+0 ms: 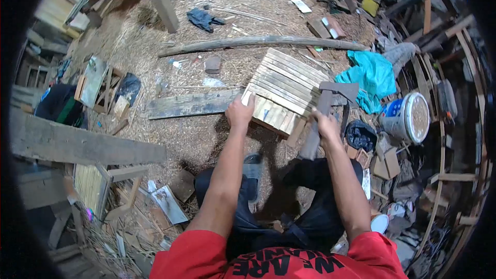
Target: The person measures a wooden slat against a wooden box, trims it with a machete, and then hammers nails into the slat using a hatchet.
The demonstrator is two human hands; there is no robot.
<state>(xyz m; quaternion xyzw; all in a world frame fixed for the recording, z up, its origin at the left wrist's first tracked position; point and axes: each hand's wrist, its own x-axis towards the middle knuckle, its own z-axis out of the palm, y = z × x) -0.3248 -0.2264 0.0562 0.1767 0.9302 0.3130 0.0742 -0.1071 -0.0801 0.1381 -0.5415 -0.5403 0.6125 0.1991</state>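
Observation:
A small panel of pale wooden slats [289, 80], fixed edge to edge, is tilted in front of me over the floor. My left hand [240, 112] grips its near left edge, thumb on top. At the panel's right side, my right hand [325, 125] is closed around the handle of an axe [324, 102], its thumb reaching over to the panel's edge. The axe's dark head points up and right, and the wide handle end comes down by my right knee. The fingers under the handle are hidden.
A flat board [191, 104] lies left of the panel, a long pole [263, 40] beyond it. To the right are a teal cloth [368, 80], a white bucket [405, 118] and a black bag [360, 135]. A wooden beam [88, 139] juts in from the left. Shavings cover the floor.

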